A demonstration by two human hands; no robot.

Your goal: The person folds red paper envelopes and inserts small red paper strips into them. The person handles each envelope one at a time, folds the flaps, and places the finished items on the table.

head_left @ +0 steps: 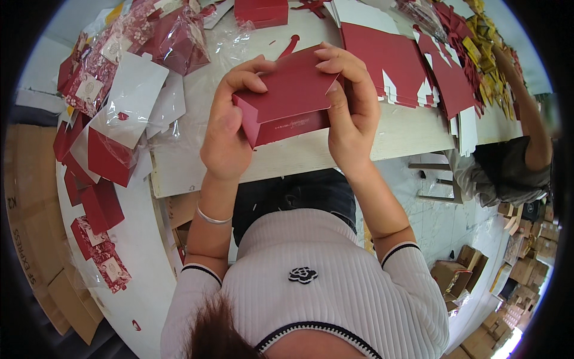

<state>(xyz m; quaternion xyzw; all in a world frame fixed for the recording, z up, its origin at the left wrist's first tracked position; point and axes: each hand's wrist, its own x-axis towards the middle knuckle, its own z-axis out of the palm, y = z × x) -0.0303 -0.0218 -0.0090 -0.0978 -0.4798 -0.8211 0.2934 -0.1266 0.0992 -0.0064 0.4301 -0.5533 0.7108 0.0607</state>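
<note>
1. My left hand (pixel 226 128) grips the left end of a dark red box (pixel 286 99), fingers curled over its top edge and thumb down its near side.
2. My right hand (pixel 353 113) clasps the right end of the box, fingers hooked over the far corner, thumb pressing on the lid.
3. The box sits between both hands, lifted above the near edge of the pale table (pixel 299 155), tilted with its left corner lower.
4. A thin bracelet (pixel 212 218) circles my left wrist.
5. Just right of the box, a stack of flat red box blanks (pixel 388 57) lies on the table, white tabs showing at their edge.
6. To the left, clear wrappers (pixel 134 99) and red card pieces (pixel 104 158) lie heaped, some hanging over the table's side.
7. Patterned red packets (pixel 101 260) lie lower left on a white curved surface.
8. Another closed red box (pixel 261 12) stands at the table's far edge.
9. At far right another person's arm (pixel 526 102) reaches toward yellow and red pieces (pixel 487 48).
10. Brown cartons (pixel 526 263) are piled on the floor at lower right.
</note>
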